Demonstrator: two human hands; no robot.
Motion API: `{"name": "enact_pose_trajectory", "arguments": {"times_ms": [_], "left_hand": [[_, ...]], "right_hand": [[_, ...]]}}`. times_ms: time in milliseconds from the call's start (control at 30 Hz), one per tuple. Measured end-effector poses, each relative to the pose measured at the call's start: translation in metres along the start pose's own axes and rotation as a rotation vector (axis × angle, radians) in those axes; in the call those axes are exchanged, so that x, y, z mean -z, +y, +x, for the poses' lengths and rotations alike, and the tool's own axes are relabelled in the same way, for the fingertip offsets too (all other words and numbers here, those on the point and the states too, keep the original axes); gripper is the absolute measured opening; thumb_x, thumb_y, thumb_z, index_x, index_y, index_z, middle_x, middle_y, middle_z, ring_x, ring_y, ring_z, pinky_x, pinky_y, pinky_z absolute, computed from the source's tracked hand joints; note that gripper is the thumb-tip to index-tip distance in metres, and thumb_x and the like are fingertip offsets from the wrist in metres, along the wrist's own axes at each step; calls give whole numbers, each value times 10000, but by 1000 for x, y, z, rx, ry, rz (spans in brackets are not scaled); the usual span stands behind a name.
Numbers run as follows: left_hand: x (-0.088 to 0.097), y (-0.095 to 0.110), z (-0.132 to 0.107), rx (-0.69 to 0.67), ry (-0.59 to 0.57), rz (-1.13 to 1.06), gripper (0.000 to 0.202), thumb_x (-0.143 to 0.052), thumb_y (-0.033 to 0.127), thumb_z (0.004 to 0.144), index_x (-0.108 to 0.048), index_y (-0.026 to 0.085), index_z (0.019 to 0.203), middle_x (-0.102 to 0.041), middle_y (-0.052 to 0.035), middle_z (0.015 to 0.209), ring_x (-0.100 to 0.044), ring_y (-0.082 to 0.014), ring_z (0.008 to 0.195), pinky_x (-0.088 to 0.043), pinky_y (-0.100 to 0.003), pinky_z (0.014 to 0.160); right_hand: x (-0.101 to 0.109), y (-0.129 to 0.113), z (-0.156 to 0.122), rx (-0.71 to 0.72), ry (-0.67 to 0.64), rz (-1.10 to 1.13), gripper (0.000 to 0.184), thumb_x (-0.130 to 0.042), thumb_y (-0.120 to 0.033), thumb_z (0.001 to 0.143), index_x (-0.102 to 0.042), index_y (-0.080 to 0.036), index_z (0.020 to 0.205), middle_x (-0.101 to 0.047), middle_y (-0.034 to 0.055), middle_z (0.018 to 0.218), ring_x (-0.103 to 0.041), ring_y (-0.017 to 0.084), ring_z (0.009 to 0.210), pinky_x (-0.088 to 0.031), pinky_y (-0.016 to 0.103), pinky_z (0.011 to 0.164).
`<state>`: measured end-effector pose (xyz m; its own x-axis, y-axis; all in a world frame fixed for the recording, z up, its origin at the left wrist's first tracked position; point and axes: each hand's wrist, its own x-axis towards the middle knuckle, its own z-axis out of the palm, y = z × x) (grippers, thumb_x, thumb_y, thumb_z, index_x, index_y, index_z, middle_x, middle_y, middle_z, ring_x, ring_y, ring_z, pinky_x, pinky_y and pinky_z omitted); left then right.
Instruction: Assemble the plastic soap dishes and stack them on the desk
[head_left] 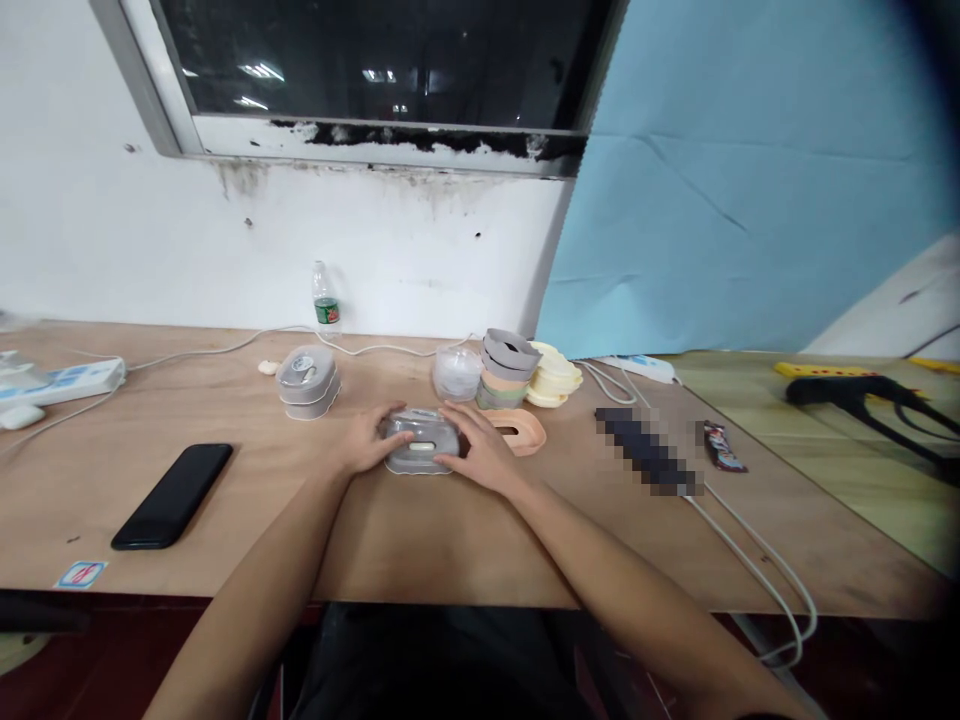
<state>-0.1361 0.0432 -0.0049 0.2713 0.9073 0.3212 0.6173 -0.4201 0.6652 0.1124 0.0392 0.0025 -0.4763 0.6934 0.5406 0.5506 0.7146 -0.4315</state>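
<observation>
A small grey plastic box with a clear lid (420,446) rests on the wooden table (390,540) in front of me. My left hand (367,440) grips its left end, fingers curled over the lid. Over the right end lies my right hand (480,452), fingers pressed on the top and side. Just right of the box lies a peach-coloured tray (525,430). Behind it stand a stack of grey and peach trays (506,370), a pile of cream lids (555,378) and a clear container (456,372).
Two stacked closed grey boxes (306,380) sit at the left rear. A black phone (174,496) lies at the left front. Power strips (60,382) and cables (750,560) cross the table. A water bottle (325,300) stands by the wall. A snack wrapper (721,446) lies at the right.
</observation>
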Motion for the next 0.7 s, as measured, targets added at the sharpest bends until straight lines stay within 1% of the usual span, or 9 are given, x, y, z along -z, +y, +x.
{"name": "enact_pose_trajectory", "arguments": {"times_ms": [67,133,200,267,367,467,533,633,700], "left_hand": [[1,-1,1,22,43,48,533,-488,547,843,-548,211,1252,-668,-77,1133,-634,-241,987,-479,-373,862],[2,1,2,-7,93,107,462,-385,520,903,-595,229,1194,-700,-61,1036,-654,-225,917,-479,-357,827],[5,6,4,-112,141,193,447,-305,472,942,-626,229,1137,-706,-62,986,-652,-218,912,-454,-368,857],[7,15,6,-237,191,301,437,-290,437,954,-626,212,1121,-702,-76,970,-641,-217,919,-411,-394,913],[8,33,6,-344,232,420,403,-345,401,949,-569,178,1199,-691,-100,994,-629,-220,915,-401,-395,903],[5,46,4,-396,227,480,440,-390,361,943,-445,174,1337,-680,-114,1037,-624,-221,949,-424,-355,838],[3,51,1,-422,227,507,456,-395,327,943,-393,196,1379,-680,-106,1045,-633,-210,932,-433,-332,802],[5,54,-1,-488,143,535,425,-369,255,945,-417,236,1367,-650,-102,1147,-635,-196,941,-445,-314,770],[8,57,0,-520,71,541,403,-367,238,945,-457,254,1337,-619,-97,1213,-625,-197,976,-456,-316,770]], "right_hand": [[0,1,1,-4,25,-16,710,-687,-398,751,-400,-274,1389,-470,87,1379,-434,277,1264,-370,479,1037],[1,2,1,-12,83,-32,635,-623,-377,810,-389,-278,1392,-506,82,1344,-466,278,1230,-389,482,1011],[2,3,1,-23,132,-48,503,-554,-347,861,-447,-278,1348,-582,77,1248,-533,273,1144,-427,464,958],[3,5,0,-56,186,-60,380,-516,-340,885,-536,-268,1257,-658,73,1084,-602,257,1000,-464,424,882],[6,9,-3,-173,300,-19,303,-499,-370,890,-601,-242,1146,-685,56,910,-631,210,791,-491,353,767],[12,14,-4,-339,436,70,314,-504,-423,877,-615,-204,1072,-680,46,841,-609,174,676,-493,310,688],[17,18,-3,-405,510,128,325,-512,-453,862,-622,-188,1013,-676,47,823,-606,171,685,-491,301,684],[25,24,0,-408,587,244,335,-526,-472,843,-629,-175,958,-678,63,867,-616,180,749,-495,302,697],[28,29,1,-413,594,321,348,-534,-484,831,-638,-172,945,-679,70,876,-618,183,742,-499,303,672]]}}
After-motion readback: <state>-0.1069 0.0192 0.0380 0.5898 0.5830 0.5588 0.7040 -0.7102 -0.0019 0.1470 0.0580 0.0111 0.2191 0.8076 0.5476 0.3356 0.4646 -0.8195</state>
